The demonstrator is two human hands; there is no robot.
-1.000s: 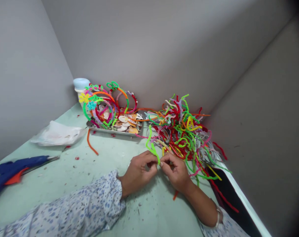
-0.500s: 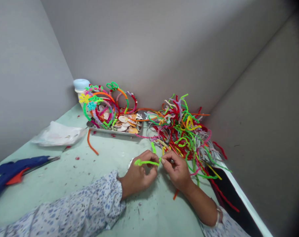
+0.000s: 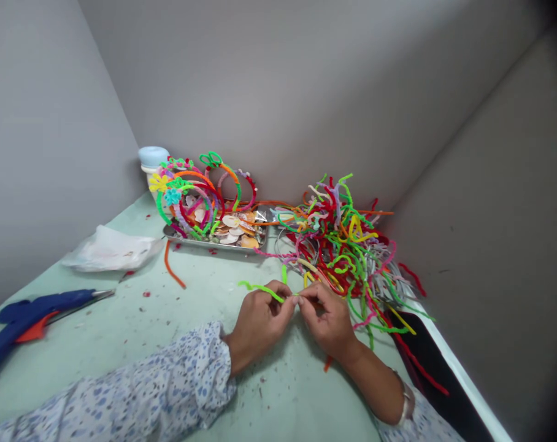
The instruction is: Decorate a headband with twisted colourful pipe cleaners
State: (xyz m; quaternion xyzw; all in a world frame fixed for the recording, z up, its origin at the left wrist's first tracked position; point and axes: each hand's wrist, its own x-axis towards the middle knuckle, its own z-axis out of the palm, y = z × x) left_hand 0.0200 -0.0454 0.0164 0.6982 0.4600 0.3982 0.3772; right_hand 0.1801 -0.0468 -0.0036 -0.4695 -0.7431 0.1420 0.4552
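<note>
My left hand pinches a lime-green pipe cleaner between thumb and fingers. One curled end of it sticks out to the left over my knuckles. Fingertip to fingertip with it, my right hand is closed in a pinch on the same pipe cleaner, of which only a tiny bit shows between the hands. A short green piece shows just beyond my left fingers; whether it belongs to the held one I cannot tell. Behind my right hand spreads a tangled heap of coloured pipe cleaners.
Several headbands wound in pipe cleaner stand in a metal tray of small cut-outs. A lidded container is behind. At left lie a plastic bag and a blue-handled tool. An orange pipe cleaner lies before the tray.
My fingertips have come together over the green pipe cleaner. Its free end, earlier in front of my left hand, now points left above the knuckles.
</note>
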